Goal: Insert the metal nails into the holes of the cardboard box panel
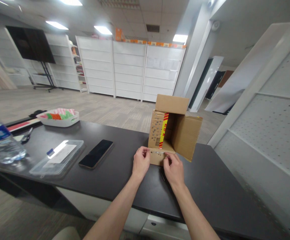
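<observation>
An open cardboard box (pixel 155 133) lies on its side on the desk, its opening toward me and its flaps spread. A yellow and red tape strip (pixel 163 130) runs down its front beside many small dark dots. On the lower flap (pixel 156 160) sits a row of small shiny round pieces (pixel 157 152). My left hand (pixel 141 162) is closed in a pinch at that flap's left edge. The fingers of my right hand (pixel 174 169) are pinched at the row's right end; whatever is between them is hidden. A thin dark object (pixel 162 174) lies partly under this hand.
Left of the box are a phone (pixel 96 154), a clear plastic case (pixel 60 158) and a water bottle (pixel 2 141). A white basket (pixel 60 121) with colourful packets stands farther back. A perforated white panel (pixel 267 123) borders the desk (pixel 210 186) on the right.
</observation>
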Tool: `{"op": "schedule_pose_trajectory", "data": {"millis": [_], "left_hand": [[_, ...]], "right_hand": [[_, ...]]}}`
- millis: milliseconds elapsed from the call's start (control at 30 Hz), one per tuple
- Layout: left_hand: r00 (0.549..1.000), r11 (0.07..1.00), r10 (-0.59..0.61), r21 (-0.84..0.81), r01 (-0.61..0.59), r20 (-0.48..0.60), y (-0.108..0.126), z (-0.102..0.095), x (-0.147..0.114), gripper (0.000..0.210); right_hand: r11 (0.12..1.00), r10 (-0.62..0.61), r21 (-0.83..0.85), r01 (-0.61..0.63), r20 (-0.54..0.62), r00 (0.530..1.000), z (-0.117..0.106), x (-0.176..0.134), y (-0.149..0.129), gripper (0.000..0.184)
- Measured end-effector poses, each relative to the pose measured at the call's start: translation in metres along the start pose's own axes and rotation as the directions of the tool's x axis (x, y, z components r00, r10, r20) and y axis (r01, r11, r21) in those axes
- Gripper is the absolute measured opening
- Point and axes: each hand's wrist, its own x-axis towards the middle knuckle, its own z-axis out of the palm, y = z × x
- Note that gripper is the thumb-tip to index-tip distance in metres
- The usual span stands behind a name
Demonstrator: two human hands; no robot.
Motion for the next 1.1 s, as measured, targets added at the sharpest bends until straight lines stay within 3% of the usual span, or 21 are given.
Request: {"op": "schedule_pose_trajectory", "data": {"millis": [333, 567, 800, 1100], "left_hand": [[1.0, 1.0, -0.001, 0.016, 0.001, 0.003, -0.001, 0.0, 0.0, 0.013], [1.0, 1.0, 0.008, 0.017, -0.008, -0.001, -0.004, 0.001, 0.001, 0.013], [1.0, 1.0, 0.01, -0.003, -0.01, 0.0, -0.003, 0.0, 0.001, 0.012], [1.0, 1.0, 0.003, -0.024, -0.003, -0.016, 0.0, 0.0, 0.0, 0.011]], "right_hand": [[0.999, 0.039, 0.009, -0.04, 0.057, 0.998, -0.009, -0.002, -0.003, 0.029], [0.997, 0.074, -0.04, -0.067, 0.233, 0.97, -0.025, -0.019, -0.009, 0.02], [0.981, 0.064, -0.193, -0.006, 0.294, 0.954, -0.03, -0.042, -0.016, 0.016], [0.93, 0.137, -0.366, 0.007, 0.365, 0.921, -0.03, -0.037, -0.024, 0.005]]}}
